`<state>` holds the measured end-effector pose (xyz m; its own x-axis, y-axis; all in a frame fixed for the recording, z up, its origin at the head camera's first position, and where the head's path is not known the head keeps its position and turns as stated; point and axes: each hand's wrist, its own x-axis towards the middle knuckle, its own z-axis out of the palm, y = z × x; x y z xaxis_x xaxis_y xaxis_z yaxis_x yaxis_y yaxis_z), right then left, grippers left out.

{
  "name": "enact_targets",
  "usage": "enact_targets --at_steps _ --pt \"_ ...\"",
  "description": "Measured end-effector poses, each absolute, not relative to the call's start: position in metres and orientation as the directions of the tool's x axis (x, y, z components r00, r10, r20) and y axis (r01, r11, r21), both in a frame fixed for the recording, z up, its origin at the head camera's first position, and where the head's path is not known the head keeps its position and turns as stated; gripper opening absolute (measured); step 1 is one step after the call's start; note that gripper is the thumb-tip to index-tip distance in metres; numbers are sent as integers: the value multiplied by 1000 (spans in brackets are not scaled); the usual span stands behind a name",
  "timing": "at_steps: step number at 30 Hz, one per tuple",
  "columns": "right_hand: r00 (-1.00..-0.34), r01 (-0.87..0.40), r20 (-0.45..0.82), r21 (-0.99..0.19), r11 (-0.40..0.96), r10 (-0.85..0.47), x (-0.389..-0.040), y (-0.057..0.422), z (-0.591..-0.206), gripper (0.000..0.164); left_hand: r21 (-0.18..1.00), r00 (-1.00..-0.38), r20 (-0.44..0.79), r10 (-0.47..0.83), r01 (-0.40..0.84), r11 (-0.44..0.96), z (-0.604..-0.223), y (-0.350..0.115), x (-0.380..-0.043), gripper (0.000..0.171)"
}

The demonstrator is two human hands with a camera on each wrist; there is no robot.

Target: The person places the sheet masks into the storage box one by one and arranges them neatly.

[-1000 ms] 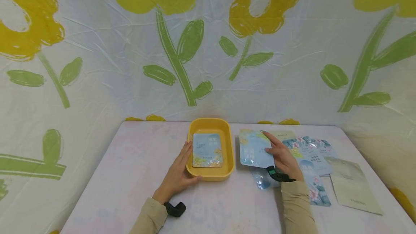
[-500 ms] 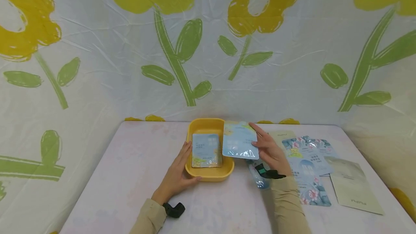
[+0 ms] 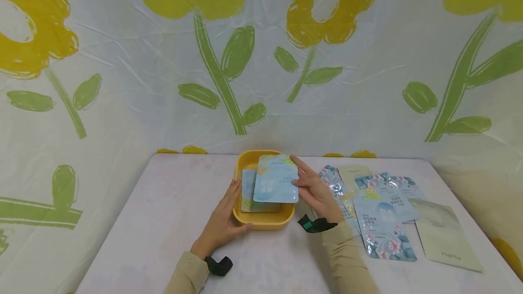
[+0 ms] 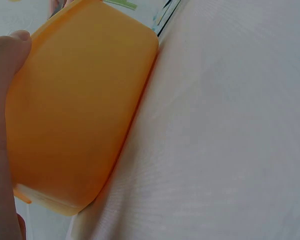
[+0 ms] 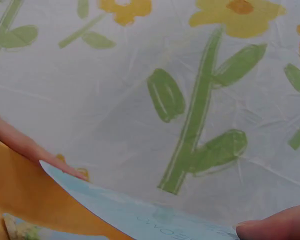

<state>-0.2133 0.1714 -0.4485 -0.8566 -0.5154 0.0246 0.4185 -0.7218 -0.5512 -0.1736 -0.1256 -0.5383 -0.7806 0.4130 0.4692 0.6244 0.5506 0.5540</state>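
Note:
My right hand (image 3: 320, 194) pinches a light blue sheet mask packet (image 3: 275, 179) by its right edge, above a yellow tray (image 3: 261, 227). In the right wrist view this packet (image 5: 105, 202) is seen nearly edge-on, with a fingertip at each side. Another blue packet (image 3: 248, 203) lies in the tray, partly covered from the head camera by the held one. My left hand (image 3: 220, 223) rests against the tray's left side and front corner with fingers extended. The left wrist view shows the tray's outer wall (image 4: 80, 110) and a fingertip (image 4: 22, 40) at its rim.
Several packets overlap to the right of the tray, among them a blue floral packet (image 3: 384, 226) and a beige packet (image 3: 447, 235). Another beige packet (image 3: 354, 173) lies behind them. A flower-printed cloth (image 3: 347, 121) stands behind the table (image 3: 171, 185).
My right hand has carried the blue packet leftward, from beside the tray to above it, uncovering more packets on the right. My left hand and the tray stay put.

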Motion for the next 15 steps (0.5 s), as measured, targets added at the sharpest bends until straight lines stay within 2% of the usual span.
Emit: enact_targets --at_steps 15 --pt "-874 401 -35 -617 -677 -485 -211 119 -460 79 543 -771 487 410 635 550 -542 -127 -173 105"
